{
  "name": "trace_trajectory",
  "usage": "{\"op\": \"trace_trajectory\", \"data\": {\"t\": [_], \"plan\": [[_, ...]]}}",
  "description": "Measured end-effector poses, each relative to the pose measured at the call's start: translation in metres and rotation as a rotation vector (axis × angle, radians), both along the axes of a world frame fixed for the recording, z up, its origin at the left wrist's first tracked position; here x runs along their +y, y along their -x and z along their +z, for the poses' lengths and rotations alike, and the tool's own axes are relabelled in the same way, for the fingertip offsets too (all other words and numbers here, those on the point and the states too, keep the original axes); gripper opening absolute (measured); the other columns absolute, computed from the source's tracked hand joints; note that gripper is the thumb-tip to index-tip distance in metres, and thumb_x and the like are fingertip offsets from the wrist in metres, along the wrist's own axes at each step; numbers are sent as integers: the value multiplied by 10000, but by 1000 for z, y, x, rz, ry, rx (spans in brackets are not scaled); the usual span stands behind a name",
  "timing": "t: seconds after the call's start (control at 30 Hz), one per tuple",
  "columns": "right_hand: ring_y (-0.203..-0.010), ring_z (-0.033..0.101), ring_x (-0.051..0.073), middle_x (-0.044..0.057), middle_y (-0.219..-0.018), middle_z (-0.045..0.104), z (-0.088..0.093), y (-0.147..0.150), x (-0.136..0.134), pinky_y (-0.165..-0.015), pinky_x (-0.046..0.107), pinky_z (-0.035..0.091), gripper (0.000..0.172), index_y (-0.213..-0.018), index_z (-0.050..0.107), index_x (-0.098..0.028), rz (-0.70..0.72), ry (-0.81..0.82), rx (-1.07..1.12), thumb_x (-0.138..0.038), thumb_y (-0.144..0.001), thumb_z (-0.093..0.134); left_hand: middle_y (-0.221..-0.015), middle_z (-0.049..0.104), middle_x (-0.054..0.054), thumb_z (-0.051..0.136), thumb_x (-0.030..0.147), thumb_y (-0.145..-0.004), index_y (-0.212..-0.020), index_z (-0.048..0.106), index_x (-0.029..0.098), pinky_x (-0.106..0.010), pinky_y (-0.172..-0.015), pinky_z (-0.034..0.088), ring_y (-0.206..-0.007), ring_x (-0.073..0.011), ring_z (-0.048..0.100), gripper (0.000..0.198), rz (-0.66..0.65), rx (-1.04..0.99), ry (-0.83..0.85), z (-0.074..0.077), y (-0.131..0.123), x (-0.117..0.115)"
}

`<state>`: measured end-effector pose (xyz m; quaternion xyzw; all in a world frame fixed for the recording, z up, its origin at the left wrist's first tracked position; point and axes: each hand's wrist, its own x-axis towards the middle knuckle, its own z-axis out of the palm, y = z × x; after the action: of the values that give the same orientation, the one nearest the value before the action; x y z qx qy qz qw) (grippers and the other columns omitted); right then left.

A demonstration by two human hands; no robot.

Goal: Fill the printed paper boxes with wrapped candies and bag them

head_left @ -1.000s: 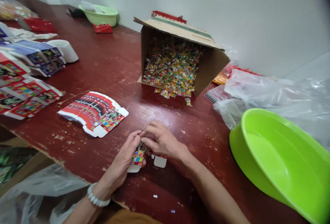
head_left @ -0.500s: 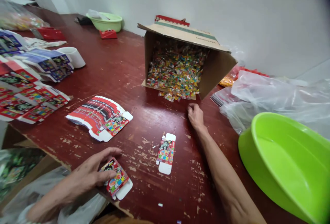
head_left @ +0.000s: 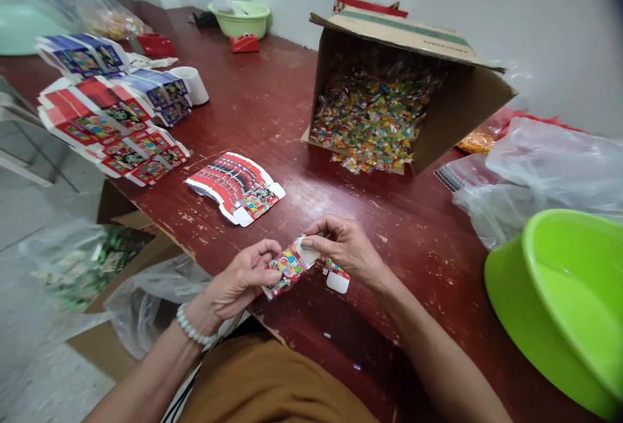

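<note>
Printed carton [head_left: 288, 268], in hands [head_left: 241, 277], box [head_left: 462, 111] of candies [head_left: 372, 118]

The only view rides on the person's head, above and just behind the work, facing forward and tilted down along a red wooden table [head_left: 272, 105]. The brown cloth over the person's lap [head_left: 272, 377] fills the bottom edge of the frame, the left hand [head_left: 238, 277] and right hand [head_left: 345, 248] sit close, just below centre (the nearest working spot), and a white wall [head_left: 549, 34] stands farthest away, upper right.
</note>
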<state>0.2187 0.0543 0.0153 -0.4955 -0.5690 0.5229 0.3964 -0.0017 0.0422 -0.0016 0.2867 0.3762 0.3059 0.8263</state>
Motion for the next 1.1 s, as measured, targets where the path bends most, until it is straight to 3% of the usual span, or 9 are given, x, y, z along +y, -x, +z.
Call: {"op": "trace_trajectory", "data": {"t": [0.1, 0.2, 0.4, 0.5, 0.63, 0.73, 0.9, 1.03, 1.1], "plan": [[-633, 570, 112, -12, -711, 689, 15, -6, 3, -606, 232, 418, 101, -811, 721, -176, 196, -77, -249, -274, -811, 746, -961, 704, -59, 899, 138, -583, -1147, 639, 168, -273, -739, 576, -776, -165, 695, 622, -180, -79, 8, -4, -10, -10], [-632, 579, 107, -15, -702, 688, 28, -8, 2, -588, 214, 400, 51, -819, 730, -172, 340, -79, -412, -220, -823, 747, -912, 677, -52, 872, 211, -653, -1135, 659, 147, -242, -701, 561, -741, -151, 686, 530, -305, -98, -13, -4, -19, -17], [-616, 581, 108, 6, -699, 685, 38, -5, -9, -593, 217, 388, 75, -803, 710, -161, 446, -217, -549, -143, -866, 673, -1004, 632, -49, 773, 316, -795, -1177, 602, 204, -243, -665, 544, -786, -143, 620, 433, -230, 19, -218, 0, -27, -23], [-656, 587, 117, 19, -759, 693, 35, -3, -13, -624, 233, 420, 128, -857, 701, -162, 503, -198, -478, -95, -879, 595, -952, 610, -26, 740, 331, -829, -1131, 597, 203, -208, -620, 513, -727, -110, 547, 357, -208, 164, -328, 3, -26, -22], [-695, 612, 130, 15, -879, 678, 20, -3, -11, -637, 255, 494, 320, -1146, 603, -199, 315, -49, -111, -156, -832, 645, -978, 597, -24, 708, 371, -853, -1139, 568, 220, -215, -616, 516, -746, -120, 541, 353, -165, 173, -349, 9, -21, -20], [-696, 618, 133, 11, -906, 656, 9, 1, -10, -640, 273, 515, 403, -1158, 562, -219, 115, -66, 21, -185, -782, 703, -903, 582, -6, 710, 367, -848, -1104, 584, 208, -207, -610, 505, -701, -108, 521, 326, -125, 208, -360, 15, -19, -17], [-741, 652, 144, 12, -885, 710, 12, 9, -11, -711, 298, 522, 327, -1168, 577, -235, 253, -199, -57, -183, -851, 638, -748, 544, 40, 769, 292, -778, -989, 624, 190, -173, -530, 424, -599, -87, 463, 276, -88, 252, -377, 18, -27, -16], [-898, 659, 156, 41, -1014, 703, 11, 4, -5, -797, 310, 530, 269, -1135, 603, -234, 90, -208, 86, -218, -867, 625, -781, 672, -35, 703, 532, -819, -1008, 663, 163, -215, -524, 449, -577, -121, 548, 417, 11, 165, -206, 11, -31, -17], [-819, 632, 138, 27, -981, 677, 7, 3, -1, -723, 277, 526, 313, -1092, 626, -225, 34, -114, 123, -230, -793, 716, -763, 706, -76, 623, 661, -824, -984, 699, 135, -243, -514, 467, -548, -147, 585, 555, 42, 139, -126, 7, -32, -17]]}}
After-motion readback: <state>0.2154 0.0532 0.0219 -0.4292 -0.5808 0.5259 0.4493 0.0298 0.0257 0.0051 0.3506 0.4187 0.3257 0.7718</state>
